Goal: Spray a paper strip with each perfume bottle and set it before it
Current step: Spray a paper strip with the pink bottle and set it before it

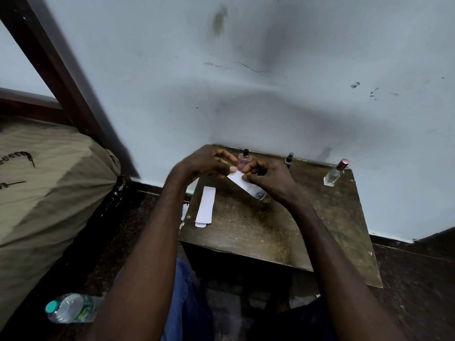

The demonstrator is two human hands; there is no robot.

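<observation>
A paper strip point(239, 181) is held in the air just in front of the pink perfume bottle point(244, 161), tilted so that its far end lies nearest that bottle and its near end runs down to the right of it. The far end is pinched by the grip of the left hand point(209, 166), thumb against fingertips and closed on the paper. Further along, the strip is pinched in the same way by the grip of the right hand point(267, 179), whose fingers are curled over it. A greyish, blurred patch is seen under the right hand at the strip's lower end; what it is cannot be told. The pink perfume bottle is stood upright at the back edge of the counter point(246, 230), partly hidden by the fingers. To its right, along the same edge, a dark slim bottle point(288, 159) is stood, and further right a clear bottle point(334, 175) with a rose-coloured cap. Left of the pink bottle and nearer, a small stack of spare strips point(206, 205) is laid flat by the counter's left edge. Well to the left and much nearer, a plastic water bottle point(70, 308) is laid on the floor.
</observation>
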